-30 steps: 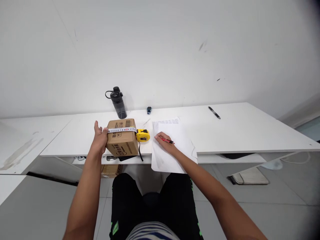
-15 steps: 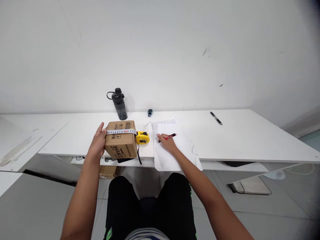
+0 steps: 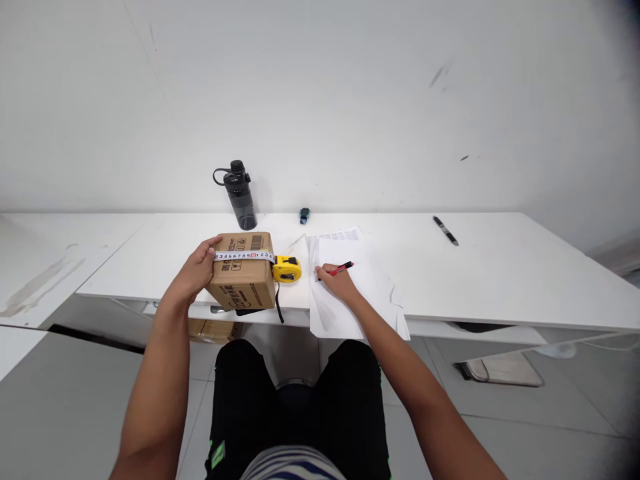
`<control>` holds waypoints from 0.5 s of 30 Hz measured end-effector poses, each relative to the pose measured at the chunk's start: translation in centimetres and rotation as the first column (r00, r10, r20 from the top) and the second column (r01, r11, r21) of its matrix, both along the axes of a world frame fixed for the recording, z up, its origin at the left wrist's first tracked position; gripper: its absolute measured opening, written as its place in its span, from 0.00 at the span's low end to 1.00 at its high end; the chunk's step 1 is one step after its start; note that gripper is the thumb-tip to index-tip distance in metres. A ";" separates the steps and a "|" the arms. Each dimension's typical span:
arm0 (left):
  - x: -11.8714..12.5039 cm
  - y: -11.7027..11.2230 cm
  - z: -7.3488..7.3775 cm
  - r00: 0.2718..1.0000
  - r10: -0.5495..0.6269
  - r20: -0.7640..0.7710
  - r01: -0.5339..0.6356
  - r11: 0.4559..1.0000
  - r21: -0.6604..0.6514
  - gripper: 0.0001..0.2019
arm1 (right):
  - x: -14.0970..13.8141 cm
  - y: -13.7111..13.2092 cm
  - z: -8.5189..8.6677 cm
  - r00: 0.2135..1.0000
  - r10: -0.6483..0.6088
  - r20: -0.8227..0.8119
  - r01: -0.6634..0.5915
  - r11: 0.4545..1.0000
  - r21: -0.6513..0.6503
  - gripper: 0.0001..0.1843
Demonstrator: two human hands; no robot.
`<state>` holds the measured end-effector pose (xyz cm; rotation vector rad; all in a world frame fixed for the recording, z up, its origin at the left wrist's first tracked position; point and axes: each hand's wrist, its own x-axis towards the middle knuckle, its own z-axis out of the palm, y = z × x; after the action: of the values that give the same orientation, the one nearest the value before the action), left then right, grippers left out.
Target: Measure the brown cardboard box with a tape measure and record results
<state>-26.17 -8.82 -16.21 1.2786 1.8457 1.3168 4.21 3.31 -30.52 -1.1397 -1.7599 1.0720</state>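
Note:
A brown cardboard box [image 3: 243, 283] stands near the front edge of the white table [image 3: 480, 267]. A white measuring tape blade [image 3: 244, 256] lies across its top, running to a yellow tape measure case [image 3: 287, 269] at the box's right side. My left hand [image 3: 197, 272] presses against the box's left side, fingers curled over the tape's end. My right hand [image 3: 336, 280] rests on white paper sheets [image 3: 350, 287], closed on a red pen [image 3: 340, 269] with its tip on the paper.
A dark water bottle [image 3: 240, 195] stands at the back by the wall. A small blue object [image 3: 304, 215] lies behind the papers. A black pen [image 3: 445, 231] lies far right. Another cardboard box [image 3: 213, 329] sits under the table.
My left thumb has come over the box's top edge onto the tape end. The red pen in my right hand has turned from pointing right-down to pointing up-right. The view shifted slightly.

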 end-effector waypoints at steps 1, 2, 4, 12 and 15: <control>0.0 0.0 0.0 1.000 0.002 -0.008 -0.002 1.000 0.006 0.24 | 0.0 0.0 0.0 1.000 -0.005 0.001 0.005 1.000 -0.001 0.21; 0.1 0.0 0.0 1.000 0.004 -0.016 -0.004 1.000 0.011 0.24 | 0.1 -0.1 0.0 1.000 -0.014 0.000 0.014 1.000 -0.002 0.21; 0.1 0.0 0.0 0.999 0.008 -0.031 -0.008 1.000 0.016 0.25 | 0.1 -0.1 0.0 0.999 -0.036 -0.002 0.036 0.999 -0.003 0.21; -0.1 0.1 -0.2 0.998 -0.013 -0.056 0.013 1.000 -0.002 0.27 | 0.1 0.0 0.2 0.999 -0.035 -0.008 0.035 0.999 -0.004 0.21; -0.1 0.1 -0.4 0.998 -0.006 -0.060 0.007 1.000 0.018 0.26 | 0.2 0.0 0.1 0.999 -0.049 -0.014 0.049 0.999 -0.003 0.21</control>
<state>-26.32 -8.70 -16.57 1.3459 1.8727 1.3073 4.39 3.29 -30.39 -1.1685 -1.7112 1.0514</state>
